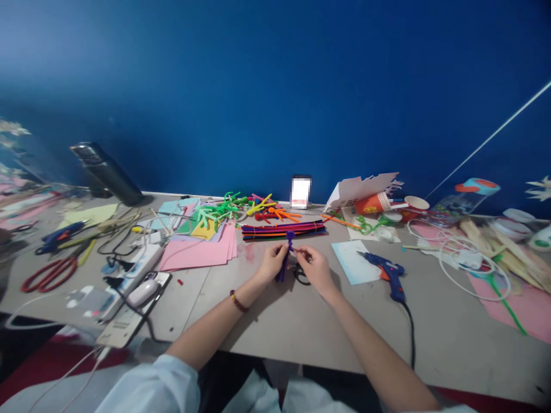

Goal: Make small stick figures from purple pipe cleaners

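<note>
The left hand [272, 262] gripped a fuzzy purple pipe-cleaner figure [284, 267], the right hand [316, 269] pinching one strand; a striped bundle of straight pipe cleaners [283, 230] lay just ahead of the grip.

blurred phone screen [301, 192], pipe cleaner [283, 268] partly hidden

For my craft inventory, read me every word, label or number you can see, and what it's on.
Nothing is readable: the print on the red paper cup, the cream card and the white torn cardboard is too small or blurred, and the upright phone's screen is pixelated.
</note>
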Tool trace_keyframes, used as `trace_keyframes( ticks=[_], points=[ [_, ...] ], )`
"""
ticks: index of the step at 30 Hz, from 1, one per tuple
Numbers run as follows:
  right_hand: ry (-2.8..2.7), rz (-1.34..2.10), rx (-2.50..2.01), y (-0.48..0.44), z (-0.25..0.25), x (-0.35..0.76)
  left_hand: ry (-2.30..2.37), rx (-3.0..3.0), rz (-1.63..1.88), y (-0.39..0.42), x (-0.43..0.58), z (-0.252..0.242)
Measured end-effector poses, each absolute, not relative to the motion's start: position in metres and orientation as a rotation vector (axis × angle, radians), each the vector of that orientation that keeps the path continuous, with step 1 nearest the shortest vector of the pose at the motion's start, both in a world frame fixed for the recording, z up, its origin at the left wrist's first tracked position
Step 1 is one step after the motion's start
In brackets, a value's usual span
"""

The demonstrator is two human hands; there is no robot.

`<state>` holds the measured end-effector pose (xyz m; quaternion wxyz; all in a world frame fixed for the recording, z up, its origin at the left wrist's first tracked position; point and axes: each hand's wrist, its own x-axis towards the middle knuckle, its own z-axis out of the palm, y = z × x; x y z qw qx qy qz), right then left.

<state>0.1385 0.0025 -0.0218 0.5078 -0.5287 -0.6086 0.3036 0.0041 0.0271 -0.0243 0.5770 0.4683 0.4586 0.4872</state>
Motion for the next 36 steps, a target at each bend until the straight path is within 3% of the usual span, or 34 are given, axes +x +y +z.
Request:
trace_keyframes(
  ticks=[8, 17, 36],
  points=[
    [-1.434, 0.738, -1.245, 0.004, -0.022, 0.14, 0.874, 0.847, 1.0, 0.028, 0.001, -0.018],
    [-1.37, 0.789, -1.28, 0.003, -0.02, 0.139, 0.842, 0.85, 1.093, 0.026, 0.001, -0.011],
    [-0.783, 1.53, -1.055, 0.009, -0.024, 0.129, 1.085, 1.53, 1.306, 0.021, -0.01, -0.012]
  ],
)
